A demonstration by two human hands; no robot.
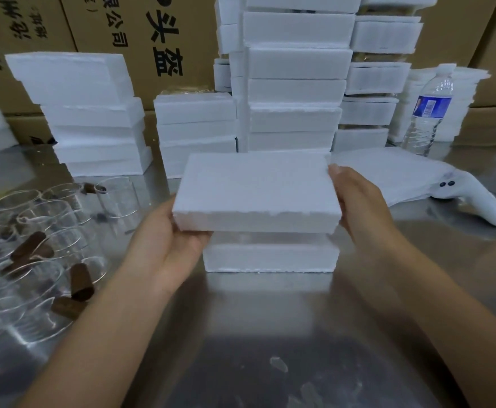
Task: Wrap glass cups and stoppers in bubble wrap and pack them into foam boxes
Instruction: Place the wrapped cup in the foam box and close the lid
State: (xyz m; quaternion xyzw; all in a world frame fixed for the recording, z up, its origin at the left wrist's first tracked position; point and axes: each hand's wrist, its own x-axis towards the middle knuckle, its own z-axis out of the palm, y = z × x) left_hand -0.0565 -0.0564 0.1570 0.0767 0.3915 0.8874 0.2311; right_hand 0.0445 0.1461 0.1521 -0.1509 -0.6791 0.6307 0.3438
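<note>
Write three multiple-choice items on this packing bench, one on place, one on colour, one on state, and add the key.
1. Where are the glass cups? A. at the left of the table B. far right C. on the floor
2. What colour are the stoppers? A. white B. brown C. green
3. How is the upper foam box held? A. by one hand B. untouched C. by both hands at its ends

Key: 1 A, the cups crowd the steel beside the left hand; 2 B, brown cylinders lie among the glass; 3 C, the left hand and right hand grip its short ends over the lower foam box.
</note>
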